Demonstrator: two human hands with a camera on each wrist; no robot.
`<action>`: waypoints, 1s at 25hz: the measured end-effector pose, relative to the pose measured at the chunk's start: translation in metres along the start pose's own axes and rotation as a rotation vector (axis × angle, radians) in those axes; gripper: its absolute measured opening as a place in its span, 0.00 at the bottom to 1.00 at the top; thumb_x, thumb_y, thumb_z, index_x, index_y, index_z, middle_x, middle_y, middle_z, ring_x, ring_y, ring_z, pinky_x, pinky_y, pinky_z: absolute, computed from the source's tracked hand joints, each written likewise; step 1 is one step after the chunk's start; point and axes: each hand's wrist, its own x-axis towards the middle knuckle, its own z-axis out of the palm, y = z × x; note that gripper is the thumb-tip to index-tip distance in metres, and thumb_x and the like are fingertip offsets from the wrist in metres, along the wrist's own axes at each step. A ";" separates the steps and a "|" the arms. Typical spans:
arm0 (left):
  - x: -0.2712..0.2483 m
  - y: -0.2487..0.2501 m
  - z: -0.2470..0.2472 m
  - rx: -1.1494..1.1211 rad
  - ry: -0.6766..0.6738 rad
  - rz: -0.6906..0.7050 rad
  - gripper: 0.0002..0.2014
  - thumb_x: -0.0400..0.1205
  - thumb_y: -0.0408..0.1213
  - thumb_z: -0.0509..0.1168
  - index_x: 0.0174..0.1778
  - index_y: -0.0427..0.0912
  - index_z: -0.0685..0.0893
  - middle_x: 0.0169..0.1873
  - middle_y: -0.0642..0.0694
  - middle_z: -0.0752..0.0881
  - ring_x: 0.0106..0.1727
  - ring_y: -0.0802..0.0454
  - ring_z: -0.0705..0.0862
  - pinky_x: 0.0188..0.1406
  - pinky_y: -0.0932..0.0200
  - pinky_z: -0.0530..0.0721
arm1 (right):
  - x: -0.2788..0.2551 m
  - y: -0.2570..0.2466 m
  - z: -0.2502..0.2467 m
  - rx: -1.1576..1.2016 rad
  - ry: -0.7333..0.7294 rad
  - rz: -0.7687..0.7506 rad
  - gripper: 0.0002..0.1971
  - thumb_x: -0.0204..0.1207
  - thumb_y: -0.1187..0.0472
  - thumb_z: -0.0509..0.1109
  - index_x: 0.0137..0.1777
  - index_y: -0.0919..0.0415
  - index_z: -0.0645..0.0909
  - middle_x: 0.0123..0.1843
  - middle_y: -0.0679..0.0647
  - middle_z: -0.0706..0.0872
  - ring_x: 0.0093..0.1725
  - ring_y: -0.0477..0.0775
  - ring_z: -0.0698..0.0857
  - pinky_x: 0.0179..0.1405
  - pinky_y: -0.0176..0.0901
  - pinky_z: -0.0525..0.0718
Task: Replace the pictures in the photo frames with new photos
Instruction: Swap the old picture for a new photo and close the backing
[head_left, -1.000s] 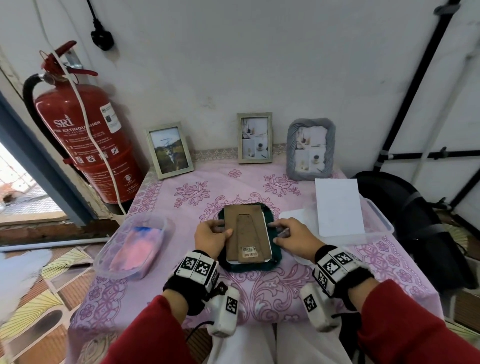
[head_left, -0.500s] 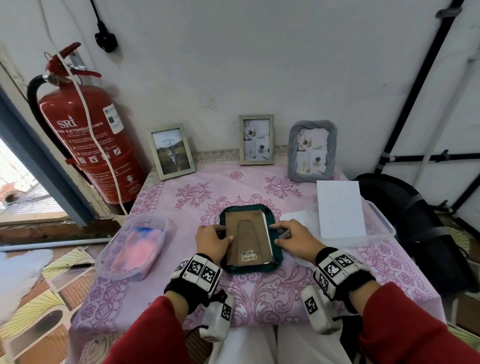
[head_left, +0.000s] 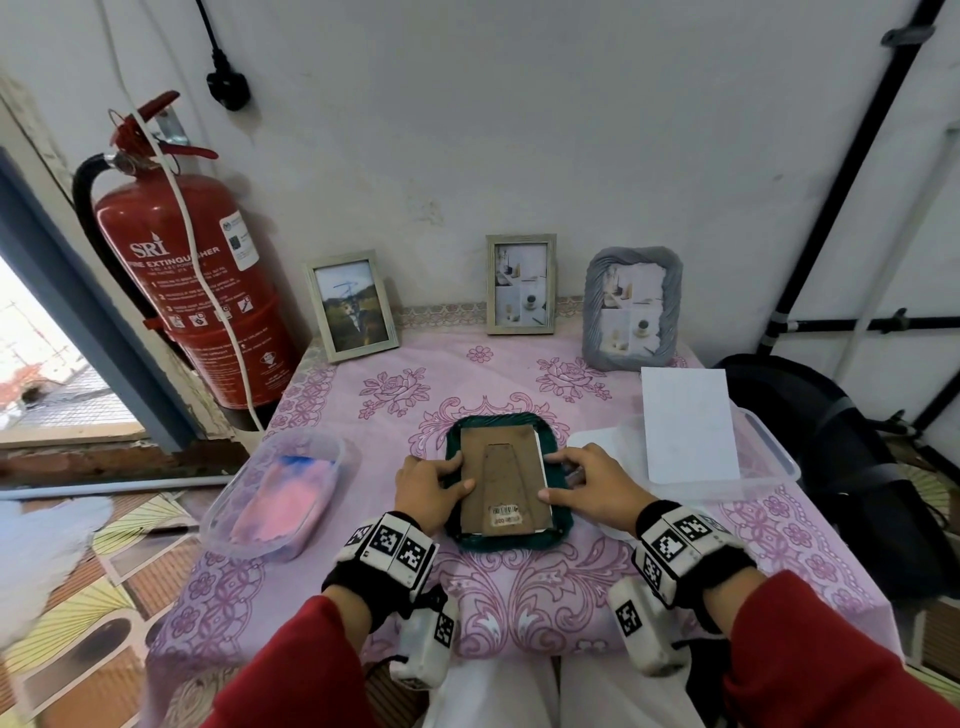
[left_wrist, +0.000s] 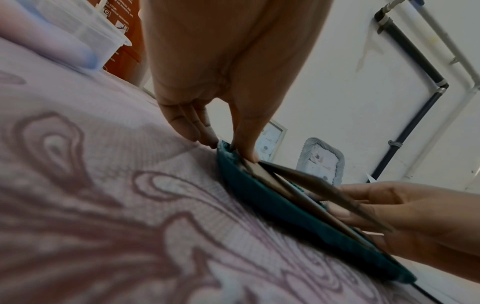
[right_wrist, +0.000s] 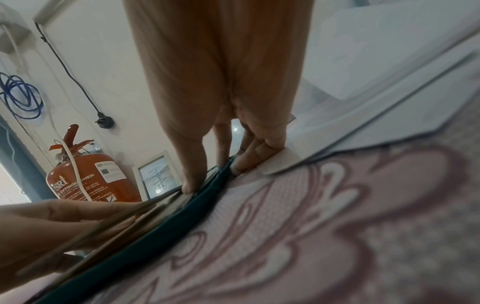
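The head view looks forward and down from above the left hand (head_left: 426, 486) and right hand (head_left: 592, 491), the dark green rounded-corner photo frame (head_left: 501, 543) between them. Each wrist view sits low, close behind its own hand, facing the other; all share that frame.

A red extinguisher (head_left: 156, 270) stands at the left, a white cable (head_left: 200, 257) across it, a black plug (head_left: 227, 85) hanging above. A clear tub (head_left: 336, 465) of pink-and-blue cloth (head_left: 280, 499) sits on the floral tablecloth (head_left: 519, 613).
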 end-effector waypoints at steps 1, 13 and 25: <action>0.000 0.000 0.001 0.013 0.004 0.004 0.25 0.78 0.42 0.69 0.72 0.45 0.76 0.61 0.34 0.75 0.67 0.38 0.72 0.72 0.49 0.72 | 0.000 0.000 0.000 -0.002 -0.005 0.001 0.27 0.70 0.59 0.77 0.69 0.62 0.77 0.54 0.55 0.69 0.41 0.40 0.74 0.41 0.16 0.72; 0.000 -0.002 0.005 -0.058 0.000 -0.035 0.22 0.80 0.40 0.66 0.71 0.43 0.77 0.64 0.34 0.75 0.68 0.38 0.76 0.74 0.49 0.71 | 0.001 -0.001 0.001 0.047 -0.018 0.046 0.26 0.72 0.59 0.76 0.70 0.61 0.76 0.55 0.56 0.68 0.50 0.48 0.75 0.57 0.30 0.71; 0.013 0.004 -0.014 -0.025 0.002 -0.028 0.22 0.77 0.41 0.71 0.66 0.39 0.79 0.61 0.34 0.78 0.60 0.41 0.81 0.67 0.52 0.78 | 0.027 -0.020 -0.014 -0.181 0.011 0.015 0.14 0.75 0.65 0.70 0.60 0.68 0.83 0.56 0.66 0.85 0.50 0.56 0.82 0.44 0.30 0.70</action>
